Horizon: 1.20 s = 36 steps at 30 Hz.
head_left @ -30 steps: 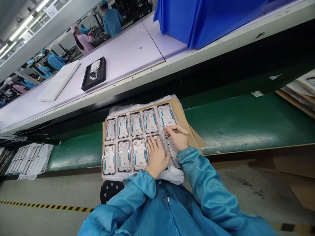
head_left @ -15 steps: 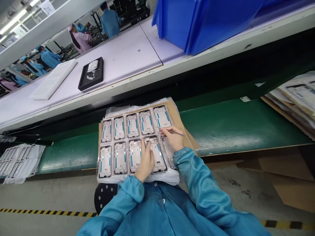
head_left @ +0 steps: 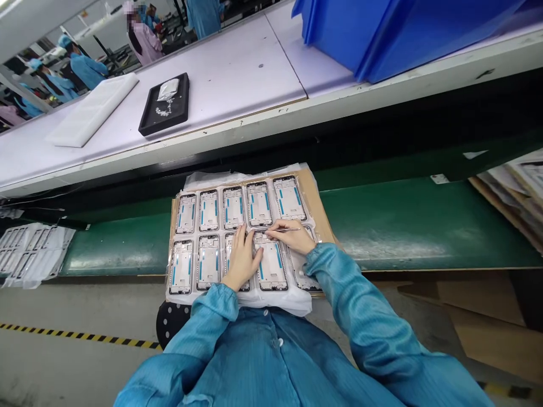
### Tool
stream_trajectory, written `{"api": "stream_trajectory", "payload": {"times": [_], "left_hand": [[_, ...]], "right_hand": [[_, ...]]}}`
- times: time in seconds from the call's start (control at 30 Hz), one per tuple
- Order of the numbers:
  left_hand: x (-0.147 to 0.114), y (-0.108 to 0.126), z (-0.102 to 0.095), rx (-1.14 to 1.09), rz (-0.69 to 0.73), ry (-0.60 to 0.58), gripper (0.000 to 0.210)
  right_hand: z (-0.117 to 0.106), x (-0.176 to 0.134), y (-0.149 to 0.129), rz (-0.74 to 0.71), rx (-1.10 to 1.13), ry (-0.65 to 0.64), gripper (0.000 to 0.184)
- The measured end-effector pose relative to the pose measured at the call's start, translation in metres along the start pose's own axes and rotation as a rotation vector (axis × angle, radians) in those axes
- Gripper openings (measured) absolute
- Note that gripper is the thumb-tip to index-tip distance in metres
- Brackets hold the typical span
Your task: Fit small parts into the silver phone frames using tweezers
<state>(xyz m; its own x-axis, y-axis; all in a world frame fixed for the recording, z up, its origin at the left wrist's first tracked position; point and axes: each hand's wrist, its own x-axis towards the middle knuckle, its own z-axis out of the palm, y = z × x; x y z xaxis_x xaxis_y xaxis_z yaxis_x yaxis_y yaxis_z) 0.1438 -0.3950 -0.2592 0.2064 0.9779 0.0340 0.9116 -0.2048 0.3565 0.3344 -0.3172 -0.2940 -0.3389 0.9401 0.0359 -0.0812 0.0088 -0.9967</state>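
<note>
**Grip of the right hand (head_left: 294,237) closed on a tool (head_left: 291,229) at the top edge of a frame (head_left: 271,274)**

The right hand's fingertips are pinched together on a thin metal tool, possibly tweezers; its tip is too fine to tell. The left hand (head_left: 241,259) grasps nothing: its fingers lie loosely spread across the third frame of the lower row, thumb at the left side of the fourth.

Location: the frame under the tool is fourth from the left in the lower row of the tray (head_left: 195,260). The tray holds two rows of five and rests on cardboard (head_left: 319,209), which lies on the green bench (head_left: 416,223). Blue strips (head_left: 279,255) run lengthwise on the frame's face.

Step in hand: judged to be fine work, or a check, on that one frame. Whether the tool touches the frame cannot be confirmed; the fingers crowd the spot. The next move appears to call for a light, steady tip, with the left hand bracing the tray and not dragging on the neighbouring frame. Risk noted: a slip could scratch the frame or lift a strip.

Markings: no brand or writing can be read on frame, tool or tray. A white tag (head_left: 439,179) at the bench's back edge, perhaps a label, is too small to read. The bag (head_left: 168,89) in the black box (head_left: 182,102) and the blue bin (head_left: 382,37) show no legible text.
</note>
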Motion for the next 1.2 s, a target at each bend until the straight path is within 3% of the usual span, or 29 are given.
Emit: {"api": "stream_trajectory", "payload": {"times": [0.3,0.7,1.03,1.2], "left_hand": [[0.001,0.005,-0.006,0.071,0.022,-0.042,0.045],[0.009,0.016,-0.009,0.280,0.007,-0.132,0.051],[0.008,0.020,-0.005,0.407,0.023,-0.142,0.056],[0.009,0.024,-0.008,0.410,-0.010,-0.150,0.053]], "right_hand": [[-0.001,-0.002,0.013,-0.035,-0.055,-0.009,0.029],[-0.003,-0.005,0.006,-0.059,-0.107,0.041,0.030],[0.002,-0.007,0.002,-0.038,-0.097,0.060,0.035],[0.000,-0.005,0.000,0.048,0.012,0.080,0.045]]}}
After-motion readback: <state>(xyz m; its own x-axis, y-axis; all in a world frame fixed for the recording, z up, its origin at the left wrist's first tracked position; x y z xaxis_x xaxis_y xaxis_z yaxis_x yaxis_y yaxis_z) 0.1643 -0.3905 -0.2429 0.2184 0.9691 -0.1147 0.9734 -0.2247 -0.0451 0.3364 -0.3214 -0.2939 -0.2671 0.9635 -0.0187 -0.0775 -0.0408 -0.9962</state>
